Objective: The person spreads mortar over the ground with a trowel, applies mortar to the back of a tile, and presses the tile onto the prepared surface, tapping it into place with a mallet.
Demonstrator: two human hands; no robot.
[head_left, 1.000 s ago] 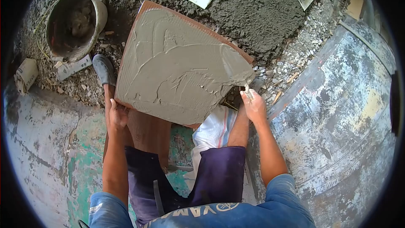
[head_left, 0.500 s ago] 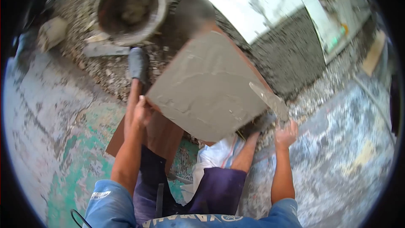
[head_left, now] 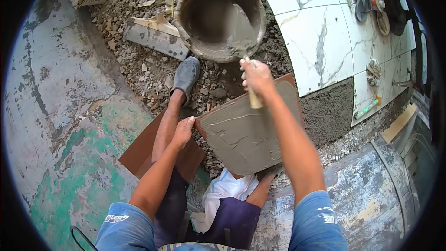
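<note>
My right hand (head_left: 258,78) is closed round the light handle of a trowel (head_left: 241,30), whose mortar-coated blade reaches into the bucket (head_left: 182,37). Grey mortar lies spread over the back of a tile (head_left: 248,137), leaving brown edges in sight. At the tile's left corner my left hand (head_left: 184,132) grips the edge, thumb on top; the fingers beneath are partly hidden. The tile slants across in front of my knees, partly covered by my right forearm. Inside the bucket, the contents are dark and blurred.
White marbled tiles (head_left: 313,42) cover the upper right, bordering a patch of grey mortar (head_left: 327,114). Rubble (head_left: 139,60) surrounds the bucket. Brown tiles (head_left: 141,144) lie beside my left leg. A white sack (head_left: 227,188) sits between my legs. Sandals (head_left: 364,2) rest on the white tiles.
My right hand has swung the trowel from the tile's right side up and left into the bucket. My left hand still holds the tile's corner. The view has shifted toward the bucket.
</note>
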